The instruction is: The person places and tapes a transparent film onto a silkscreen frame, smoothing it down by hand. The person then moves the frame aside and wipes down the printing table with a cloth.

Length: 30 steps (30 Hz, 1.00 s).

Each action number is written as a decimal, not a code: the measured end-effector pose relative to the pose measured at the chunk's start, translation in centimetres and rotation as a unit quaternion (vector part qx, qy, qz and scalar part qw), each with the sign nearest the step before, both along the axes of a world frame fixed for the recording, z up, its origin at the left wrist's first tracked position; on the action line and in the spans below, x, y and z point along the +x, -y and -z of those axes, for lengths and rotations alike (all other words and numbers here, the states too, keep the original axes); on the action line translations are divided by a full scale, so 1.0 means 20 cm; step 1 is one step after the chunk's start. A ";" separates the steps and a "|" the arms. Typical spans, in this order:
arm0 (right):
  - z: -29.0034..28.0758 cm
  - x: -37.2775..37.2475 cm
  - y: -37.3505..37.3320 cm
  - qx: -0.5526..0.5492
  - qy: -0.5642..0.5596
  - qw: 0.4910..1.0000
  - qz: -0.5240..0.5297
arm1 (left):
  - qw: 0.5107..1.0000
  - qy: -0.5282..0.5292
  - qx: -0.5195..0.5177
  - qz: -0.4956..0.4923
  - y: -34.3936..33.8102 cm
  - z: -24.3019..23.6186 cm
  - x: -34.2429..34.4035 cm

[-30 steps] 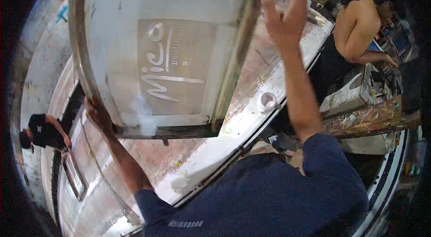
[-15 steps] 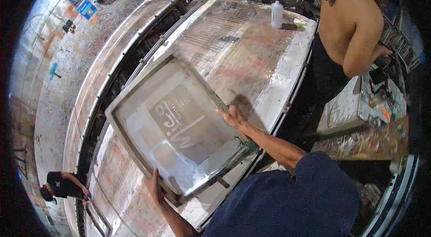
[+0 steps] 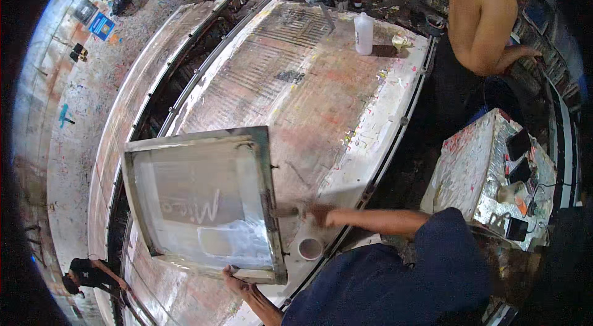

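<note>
My left hand [image 3: 239, 284] is closed on the lower edge of a screen-printing frame [image 3: 264, 178], which is tilted above the long table. Its mesh [image 3: 179, 171] carries pale lettering, with a whitish wet-looking patch near the lower right corner. My right hand [image 3: 320, 216] is off the frame, to its right and low over the table edge; motion smears its fingers, so I cannot make out whether they hold anything. Just below that hand stands a small round tub [image 3: 310, 249] with a pale rim.
The paint-stained table [image 3: 321, 104] bears a translucent bottle [image 3: 364, 34] at its far end. A second long table [image 3: 145, 79] runs along the left. One person [image 3: 485, 23] stands at the far right, another [image 3: 92, 273] at the lower left. A splattered box [image 3: 472, 171] stands right.
My right hand has let go of the screen frame and moved down beside it. The frame has turned and shifted lower, still in my left hand. The tub has come into view.
</note>
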State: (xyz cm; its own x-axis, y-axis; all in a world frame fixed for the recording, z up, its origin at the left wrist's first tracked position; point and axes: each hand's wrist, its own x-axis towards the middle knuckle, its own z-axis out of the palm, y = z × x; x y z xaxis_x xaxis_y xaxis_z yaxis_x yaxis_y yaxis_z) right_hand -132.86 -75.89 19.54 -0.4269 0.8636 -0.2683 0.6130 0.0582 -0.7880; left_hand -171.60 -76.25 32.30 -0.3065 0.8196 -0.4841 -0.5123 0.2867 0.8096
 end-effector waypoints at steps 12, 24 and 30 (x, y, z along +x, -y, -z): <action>0.14 -0.07 0.22 0.094 0.128 0.985 0.062 | 0.981 -0.137 0.106 -0.085 -0.42 0.28 0.24; -0.15 2.09 -0.32 0.046 0.126 0.874 0.467 | 0.992 0.072 0.100 0.000 -0.72 0.26 1.44; 0.05 2.61 -0.50 0.150 0.319 0.846 0.401 | 0.989 0.023 0.142 0.026 -1.05 0.16 2.19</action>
State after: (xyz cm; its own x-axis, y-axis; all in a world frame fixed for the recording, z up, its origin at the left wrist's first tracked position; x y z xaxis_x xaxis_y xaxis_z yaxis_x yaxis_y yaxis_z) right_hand -80.68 -65.96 18.55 0.4770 0.8768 0.0598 0.8449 -0.4388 -0.3060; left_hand -127.78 -55.27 29.06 -0.2425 0.9390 -0.2437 -0.5410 0.0776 0.8374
